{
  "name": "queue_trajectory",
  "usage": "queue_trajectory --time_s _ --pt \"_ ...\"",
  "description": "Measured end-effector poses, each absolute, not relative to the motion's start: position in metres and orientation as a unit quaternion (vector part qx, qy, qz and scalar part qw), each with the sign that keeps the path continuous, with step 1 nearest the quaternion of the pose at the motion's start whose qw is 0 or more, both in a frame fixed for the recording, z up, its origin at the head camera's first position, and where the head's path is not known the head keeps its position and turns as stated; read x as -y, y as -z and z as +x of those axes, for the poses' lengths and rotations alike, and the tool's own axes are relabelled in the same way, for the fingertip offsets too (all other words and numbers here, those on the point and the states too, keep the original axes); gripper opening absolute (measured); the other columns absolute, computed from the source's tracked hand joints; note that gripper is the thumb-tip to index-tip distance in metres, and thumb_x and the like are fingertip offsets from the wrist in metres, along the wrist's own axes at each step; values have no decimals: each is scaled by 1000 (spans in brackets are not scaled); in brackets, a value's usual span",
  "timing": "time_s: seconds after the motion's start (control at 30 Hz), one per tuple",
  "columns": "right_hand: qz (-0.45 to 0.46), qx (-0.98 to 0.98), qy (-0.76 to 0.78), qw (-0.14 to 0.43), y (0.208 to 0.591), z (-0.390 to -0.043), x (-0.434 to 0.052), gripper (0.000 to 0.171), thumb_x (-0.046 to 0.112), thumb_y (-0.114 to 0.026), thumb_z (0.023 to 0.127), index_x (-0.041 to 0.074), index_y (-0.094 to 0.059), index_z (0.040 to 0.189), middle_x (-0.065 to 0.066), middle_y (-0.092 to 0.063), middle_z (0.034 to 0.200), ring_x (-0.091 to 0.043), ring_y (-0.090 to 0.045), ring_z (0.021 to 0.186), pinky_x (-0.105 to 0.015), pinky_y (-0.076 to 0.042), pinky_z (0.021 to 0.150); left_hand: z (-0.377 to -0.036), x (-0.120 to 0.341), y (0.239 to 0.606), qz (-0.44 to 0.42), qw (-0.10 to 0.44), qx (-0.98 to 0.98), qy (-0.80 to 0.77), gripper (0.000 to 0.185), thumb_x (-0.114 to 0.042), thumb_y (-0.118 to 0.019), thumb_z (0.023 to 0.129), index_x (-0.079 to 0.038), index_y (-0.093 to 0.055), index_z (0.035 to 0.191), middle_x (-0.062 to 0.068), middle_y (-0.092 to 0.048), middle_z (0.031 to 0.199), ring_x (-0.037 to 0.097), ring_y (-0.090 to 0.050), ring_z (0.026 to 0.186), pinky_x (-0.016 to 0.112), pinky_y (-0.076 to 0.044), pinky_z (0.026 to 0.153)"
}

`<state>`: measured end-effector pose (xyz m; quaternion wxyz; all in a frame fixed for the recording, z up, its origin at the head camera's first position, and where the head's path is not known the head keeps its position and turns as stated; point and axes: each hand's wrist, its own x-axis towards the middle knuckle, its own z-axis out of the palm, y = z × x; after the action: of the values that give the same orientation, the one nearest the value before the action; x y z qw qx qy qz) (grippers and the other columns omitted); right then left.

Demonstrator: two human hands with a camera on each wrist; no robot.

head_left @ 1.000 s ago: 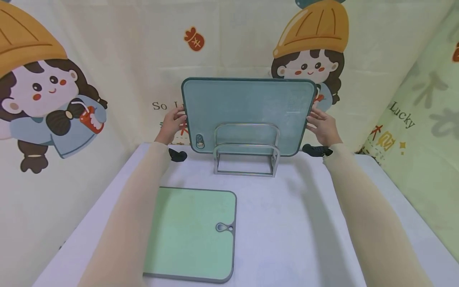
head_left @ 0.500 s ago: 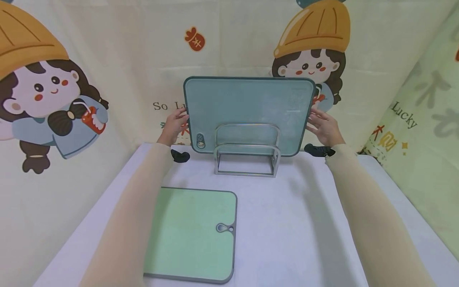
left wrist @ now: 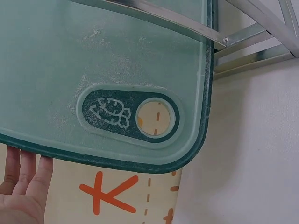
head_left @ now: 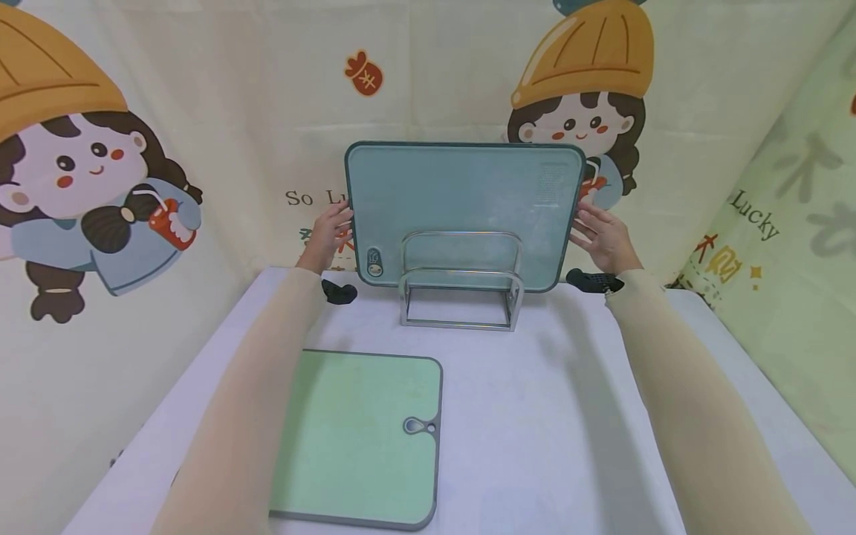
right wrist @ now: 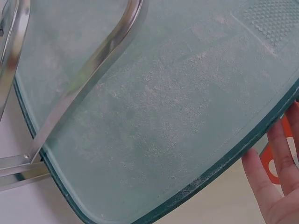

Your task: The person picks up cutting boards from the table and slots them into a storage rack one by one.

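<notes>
Standing upright in the rear slot of a metal rack, a teal cutting board rose well above the rack's two arched wire loops, its long edges running level. The left hand lay with straight fingers against the board's left edge, and the left wrist view showed the fingertips just touching the dark rim near the corner with the oval hanging hole. The right hand was at the board's right edge, fingers likewise extended and relaxed; in the right wrist view they sat right beside the rim, and contact could not be told for certain. Neither hand curled round the board. Both arms wore pale beige sleeves, with a dark wrist device on each. In front of the rack and to its left, a light green cutting board lay flat on the white counter, its hanging hole toward the rack's side. Behind the rack hung a cream curtain printed with cartoon girls in orange hats.
</notes>
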<state>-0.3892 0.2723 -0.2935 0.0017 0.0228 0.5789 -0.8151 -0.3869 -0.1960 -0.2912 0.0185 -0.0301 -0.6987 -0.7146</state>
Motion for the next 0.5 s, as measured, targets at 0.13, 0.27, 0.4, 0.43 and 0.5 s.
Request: queue_trajectory --time_s 0.13,0.27,0.4,0.43,0.5 --pt "2 -577 816 16 293 -387 -274 39 35 -59 90 24 -54 128 4 -46 136 -20 -28 140 -41 -16 119 -383 196 291 -44 15 708 705 51 -29 -33 101 -14 -25 149 16 -26 152 33 -26 142 46 -20 118" --pt "-32 -561 826 44 293 -384 -280 48 45 -54 91 23 -47 134 4 -41 141 -21 -21 144 -41 -11 120 -380 198 293 -55 7 712 700 51 -36 -28 101 -18 -24 149 16 -22 155 33 -22 144 49 -16 118" --pt "-65 -542 835 69 295 -383 -288 67 51 -48 92 20 -28 148 -2 -31 150 -22 -15 146 -43 -6 120 -384 203 298 -61 0 705 706 55 -45 -26 100 -23 -21 151 13 -16 157 34 -17 145 51 -11 118" --pt "-72 -540 835 76 295 -382 -289 70 53 -46 93 20 -23 150 -1 -27 153 -22 -13 147 -44 -4 120 -385 204 300 -61 -1 702 710 57 -48 -26 99 -25 -20 151 12 -15 158 34 -16 145 51 -10 118" --pt "-80 -539 834 89 298 -382 -292 74 55 -44 92 21 -17 151 1 -21 157 -23 -11 147 -45 -2 120 -387 207 303 -68 -7 693 717 60 -53 -25 98 -26 -17 151 11 -12 158 33 -13 146 52 -7 118"
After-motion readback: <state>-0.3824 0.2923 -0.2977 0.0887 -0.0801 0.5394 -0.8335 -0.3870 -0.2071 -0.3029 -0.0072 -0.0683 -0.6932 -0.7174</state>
